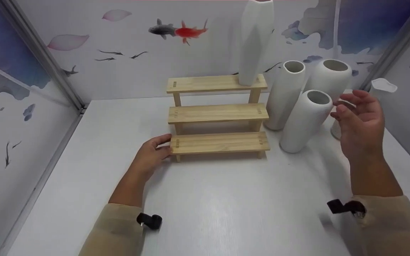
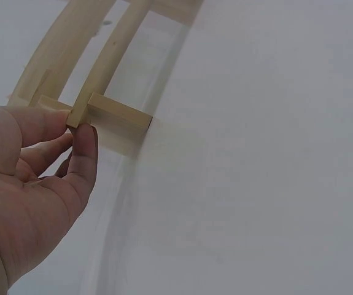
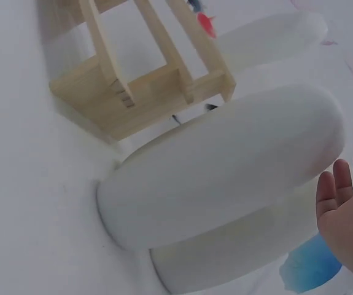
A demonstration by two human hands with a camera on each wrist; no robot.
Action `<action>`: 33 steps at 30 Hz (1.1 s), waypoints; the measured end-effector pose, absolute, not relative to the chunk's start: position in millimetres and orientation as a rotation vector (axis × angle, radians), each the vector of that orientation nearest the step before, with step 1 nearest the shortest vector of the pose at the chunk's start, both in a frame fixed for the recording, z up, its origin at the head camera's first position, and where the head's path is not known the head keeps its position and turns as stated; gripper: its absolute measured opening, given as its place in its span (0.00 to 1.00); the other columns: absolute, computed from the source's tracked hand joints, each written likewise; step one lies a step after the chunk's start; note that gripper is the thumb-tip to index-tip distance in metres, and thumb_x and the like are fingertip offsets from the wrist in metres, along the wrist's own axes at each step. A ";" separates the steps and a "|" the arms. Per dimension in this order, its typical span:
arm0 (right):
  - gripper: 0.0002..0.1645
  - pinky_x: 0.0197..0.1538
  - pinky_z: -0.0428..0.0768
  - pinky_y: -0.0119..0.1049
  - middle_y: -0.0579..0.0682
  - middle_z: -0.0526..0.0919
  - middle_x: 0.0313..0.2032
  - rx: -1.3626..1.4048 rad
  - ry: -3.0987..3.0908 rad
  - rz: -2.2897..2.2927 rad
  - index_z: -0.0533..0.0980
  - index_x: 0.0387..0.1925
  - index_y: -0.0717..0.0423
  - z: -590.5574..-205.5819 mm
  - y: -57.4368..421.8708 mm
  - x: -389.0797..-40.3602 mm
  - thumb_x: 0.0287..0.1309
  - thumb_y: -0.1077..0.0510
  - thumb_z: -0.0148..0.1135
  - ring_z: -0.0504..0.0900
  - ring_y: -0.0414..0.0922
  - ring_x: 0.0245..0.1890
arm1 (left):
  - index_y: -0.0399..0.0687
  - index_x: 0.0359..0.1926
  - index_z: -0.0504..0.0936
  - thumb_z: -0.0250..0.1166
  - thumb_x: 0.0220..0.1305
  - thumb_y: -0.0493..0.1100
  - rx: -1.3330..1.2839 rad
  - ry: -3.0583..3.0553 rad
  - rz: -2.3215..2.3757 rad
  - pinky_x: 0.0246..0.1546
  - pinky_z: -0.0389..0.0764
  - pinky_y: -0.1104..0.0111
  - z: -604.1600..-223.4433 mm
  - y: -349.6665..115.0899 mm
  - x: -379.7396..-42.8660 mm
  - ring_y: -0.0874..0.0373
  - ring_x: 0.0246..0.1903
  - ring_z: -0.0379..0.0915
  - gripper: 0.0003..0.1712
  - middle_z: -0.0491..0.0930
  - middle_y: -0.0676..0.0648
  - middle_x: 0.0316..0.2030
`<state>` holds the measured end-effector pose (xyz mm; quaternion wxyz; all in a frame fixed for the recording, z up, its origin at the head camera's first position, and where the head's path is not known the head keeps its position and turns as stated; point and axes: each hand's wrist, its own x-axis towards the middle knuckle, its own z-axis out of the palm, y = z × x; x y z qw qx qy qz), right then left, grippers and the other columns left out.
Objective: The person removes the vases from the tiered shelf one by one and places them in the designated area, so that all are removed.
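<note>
A three-step wooden stand (image 1: 219,113) stands on the white table. My left hand (image 1: 151,156) pinches the left end of its lowest plank; the left wrist view shows thumb and fingers at the plank's end (image 2: 75,117). On the top step, a tall white vase (image 1: 256,42) stands near the right end. My right hand (image 1: 363,124) is raised beside a white vase (image 1: 304,122), its fingers loosely bent and nothing in its grasp. In the right wrist view, fingers of that hand (image 3: 348,212) appear near the upper end of a white vase (image 3: 225,175); whether they touch is unclear.
Behind the front vase are a slim white vase (image 1: 285,96) and a wider one (image 1: 329,78). A wavy-rimmed white vessel (image 1: 383,85) is partly hidden by my right hand. Printed panels (image 1: 126,71) wall the table (image 1: 212,206) at the back and sides.
</note>
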<state>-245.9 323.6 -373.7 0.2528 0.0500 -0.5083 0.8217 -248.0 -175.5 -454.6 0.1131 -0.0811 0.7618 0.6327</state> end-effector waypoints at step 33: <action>0.44 0.67 0.83 0.32 0.53 0.75 0.66 0.231 -1.753 2.249 0.65 0.72 0.49 -324.1 198.4 -275.7 0.60 0.62 0.79 0.77 0.52 0.70 | 0.52 0.78 0.72 0.60 0.78 0.37 -0.278 2.245 1.822 0.72 0.78 0.58 -452.7 -174.3 -246.6 0.52 0.71 0.76 0.30 0.68 0.48 0.78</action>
